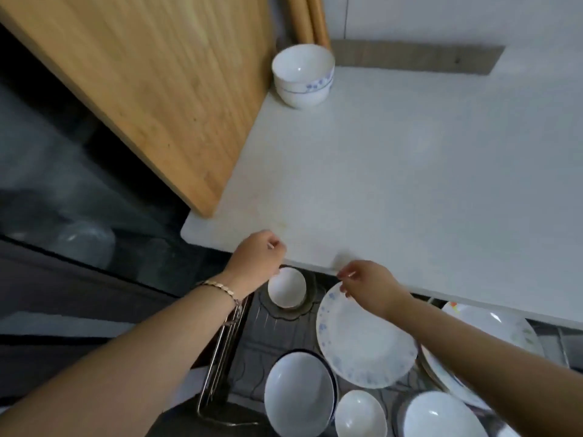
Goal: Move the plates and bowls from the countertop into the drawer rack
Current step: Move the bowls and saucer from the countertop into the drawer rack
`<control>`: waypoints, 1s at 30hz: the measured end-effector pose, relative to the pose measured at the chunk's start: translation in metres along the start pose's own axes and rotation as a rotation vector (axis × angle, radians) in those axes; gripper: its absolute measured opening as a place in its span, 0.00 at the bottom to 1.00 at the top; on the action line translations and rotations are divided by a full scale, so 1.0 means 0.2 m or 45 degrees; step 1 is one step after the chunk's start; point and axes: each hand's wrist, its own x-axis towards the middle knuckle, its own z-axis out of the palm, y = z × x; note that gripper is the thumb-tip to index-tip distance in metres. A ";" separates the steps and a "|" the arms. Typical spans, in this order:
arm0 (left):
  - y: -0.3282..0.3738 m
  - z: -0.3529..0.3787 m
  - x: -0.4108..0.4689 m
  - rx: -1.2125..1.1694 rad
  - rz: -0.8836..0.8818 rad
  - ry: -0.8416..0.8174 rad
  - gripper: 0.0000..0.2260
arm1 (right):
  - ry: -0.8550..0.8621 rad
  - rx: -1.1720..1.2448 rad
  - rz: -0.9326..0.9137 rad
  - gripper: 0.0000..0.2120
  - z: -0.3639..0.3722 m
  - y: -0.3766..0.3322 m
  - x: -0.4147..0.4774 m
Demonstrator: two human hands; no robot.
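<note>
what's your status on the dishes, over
Right hand pinching speckled plate rim over drawer rack. Left hand by small bowl, grip unclear. Two stacked bowls still on countertop. Nothing in the way.
</note>
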 end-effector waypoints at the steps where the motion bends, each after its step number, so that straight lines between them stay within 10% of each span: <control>1: 0.09 -0.05 0.04 -0.092 0.002 0.041 0.05 | 0.020 0.053 -0.012 0.13 -0.10 -0.06 0.04; 14: 0.80 -0.54 1.19 -1.081 -0.135 0.171 0.19 | 0.303 0.403 0.004 0.08 -0.91 -0.90 0.93; 30: 0.86 -0.41 1.62 -1.412 -0.017 0.056 0.21 | 0.440 0.597 0.092 0.13 -0.86 -0.65 1.13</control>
